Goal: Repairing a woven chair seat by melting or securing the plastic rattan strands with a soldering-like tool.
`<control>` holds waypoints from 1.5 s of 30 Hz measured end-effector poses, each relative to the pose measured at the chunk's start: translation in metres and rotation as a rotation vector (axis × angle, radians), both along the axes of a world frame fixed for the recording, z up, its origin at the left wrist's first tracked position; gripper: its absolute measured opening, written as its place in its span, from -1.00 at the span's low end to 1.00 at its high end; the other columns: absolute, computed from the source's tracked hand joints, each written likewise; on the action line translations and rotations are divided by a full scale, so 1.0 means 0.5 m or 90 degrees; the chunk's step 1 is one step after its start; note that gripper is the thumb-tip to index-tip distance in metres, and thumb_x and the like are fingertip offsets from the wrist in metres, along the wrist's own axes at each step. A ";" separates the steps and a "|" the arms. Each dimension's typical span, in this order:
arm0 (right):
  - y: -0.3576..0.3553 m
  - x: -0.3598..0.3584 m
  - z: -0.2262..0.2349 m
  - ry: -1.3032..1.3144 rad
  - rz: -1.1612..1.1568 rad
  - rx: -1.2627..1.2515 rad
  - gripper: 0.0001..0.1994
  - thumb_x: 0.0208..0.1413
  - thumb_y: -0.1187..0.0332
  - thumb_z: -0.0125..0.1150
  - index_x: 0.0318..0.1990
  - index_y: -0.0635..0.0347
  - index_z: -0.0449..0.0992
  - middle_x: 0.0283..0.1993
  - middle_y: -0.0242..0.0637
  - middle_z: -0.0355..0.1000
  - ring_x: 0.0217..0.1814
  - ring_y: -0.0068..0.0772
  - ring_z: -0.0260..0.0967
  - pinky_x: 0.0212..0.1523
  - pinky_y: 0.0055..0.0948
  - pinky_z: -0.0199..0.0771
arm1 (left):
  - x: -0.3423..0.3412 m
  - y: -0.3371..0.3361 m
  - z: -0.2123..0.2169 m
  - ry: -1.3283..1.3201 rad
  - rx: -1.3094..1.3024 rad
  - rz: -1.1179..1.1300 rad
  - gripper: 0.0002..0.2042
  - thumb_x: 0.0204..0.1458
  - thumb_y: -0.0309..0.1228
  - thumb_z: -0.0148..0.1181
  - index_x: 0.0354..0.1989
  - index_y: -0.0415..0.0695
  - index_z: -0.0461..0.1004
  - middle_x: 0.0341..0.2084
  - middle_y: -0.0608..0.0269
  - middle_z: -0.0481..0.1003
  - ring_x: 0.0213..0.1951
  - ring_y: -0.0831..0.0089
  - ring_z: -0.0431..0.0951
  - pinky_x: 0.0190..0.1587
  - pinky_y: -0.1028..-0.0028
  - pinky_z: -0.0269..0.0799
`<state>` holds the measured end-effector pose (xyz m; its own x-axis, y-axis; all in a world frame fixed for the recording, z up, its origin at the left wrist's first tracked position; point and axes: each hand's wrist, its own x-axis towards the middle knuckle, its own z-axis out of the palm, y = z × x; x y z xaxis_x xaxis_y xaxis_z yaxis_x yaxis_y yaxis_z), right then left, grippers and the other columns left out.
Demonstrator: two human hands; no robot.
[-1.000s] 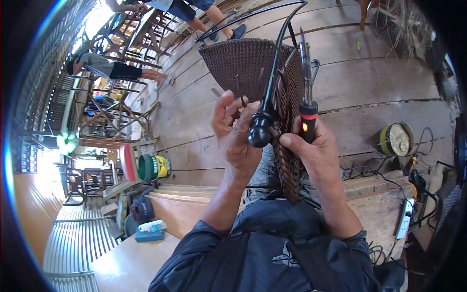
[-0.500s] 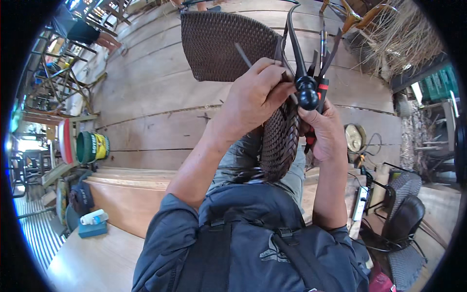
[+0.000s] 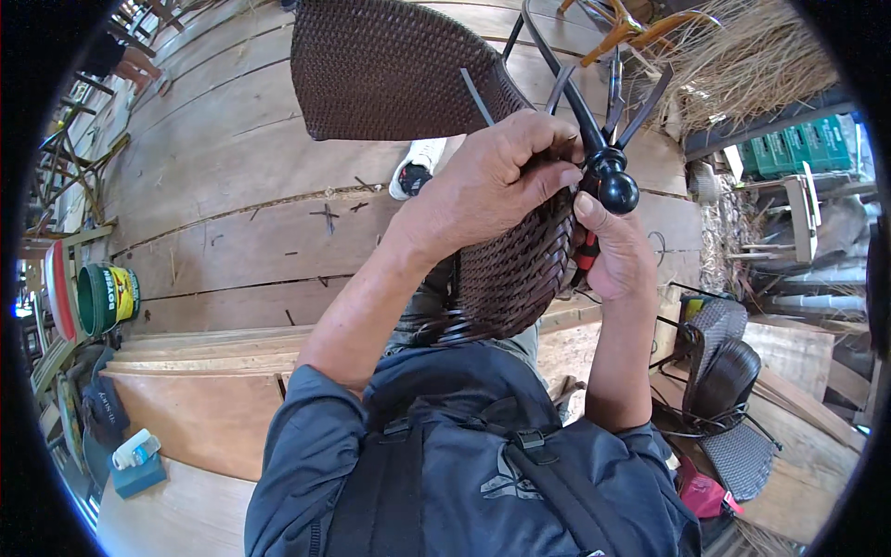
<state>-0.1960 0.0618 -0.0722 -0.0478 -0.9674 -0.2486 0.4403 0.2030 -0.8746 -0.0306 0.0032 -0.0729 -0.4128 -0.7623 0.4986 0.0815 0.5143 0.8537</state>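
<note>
A dark brown woven chair (image 3: pixel 399 79) lies tilted across my lap, its wide woven panel reaching away to the far left. My left hand (image 3: pixel 501 176) is closed in a pinch at the woven edge, on a flat dark weaving strip (image 3: pixel 476 96) whose end sticks out behind the fingers. A black curved frame bar (image 3: pixel 563 74) ends in a round black knob (image 3: pixel 617 192) beside the fingertips. Just below the knob, my right hand (image 3: pixel 620 255) is closed around a red-and-black handled tool (image 3: pixel 587 251), mostly hidden by the palm; its thumb presses on the weave. Loose strip ends (image 3: pixel 647 104) stand up beyond the knob.
Wooden floorboards (image 3: pixel 223 223) carry strip scraps and a white shoe (image 3: pixel 422 167). Stacked planks (image 3: pixel 195 362) lie at left, near a green bucket (image 3: pixel 102 299). On the right are dried straw (image 3: pixel 756 74), a green crate (image 3: pixel 798 148) and woven pieces with coiled dark strips (image 3: pixel 724 385).
The chair has turned and shifted left, and my view has moved rightward. Both hands stay at the woven edge by the knob. The white shoe has come into view.
</note>
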 end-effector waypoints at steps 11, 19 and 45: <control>0.012 0.013 0.024 0.081 -0.035 0.060 -0.77 -0.17 0.45 0.35 -0.34 0.13 0.42 -0.47 -0.54 0.33 -0.51 -0.67 0.25 -0.49 -0.64 0.23 | 0.003 -0.016 -0.023 -0.019 -0.029 0.015 -0.84 -0.05 -0.48 0.23 -0.33 -0.16 0.36 -0.40 0.26 0.38 -0.33 0.36 0.40 -0.26 0.46 0.32; 0.025 0.037 0.019 0.114 -0.115 -0.011 -0.61 -0.17 0.39 0.42 -0.17 0.23 0.40 -0.37 -0.53 0.34 -0.38 -0.71 0.24 -0.34 -0.67 0.24 | 0.018 -0.060 -0.024 -0.022 -0.140 -0.100 -0.82 -0.05 -0.43 0.21 -0.32 -0.13 0.34 -0.33 0.19 0.36 -0.23 0.27 0.38 -0.20 0.39 0.30; 0.052 0.005 -0.025 -0.112 -0.168 0.026 -0.69 0.02 0.32 0.26 -0.11 0.24 0.41 -0.30 -0.41 0.44 -0.37 -0.65 0.37 -0.40 -0.64 0.40 | 0.020 -0.090 0.014 -0.089 -0.104 -0.220 -0.83 -0.18 -0.46 0.26 -0.48 -0.20 0.36 -0.51 0.23 0.31 -0.39 0.33 0.37 -0.31 0.44 0.28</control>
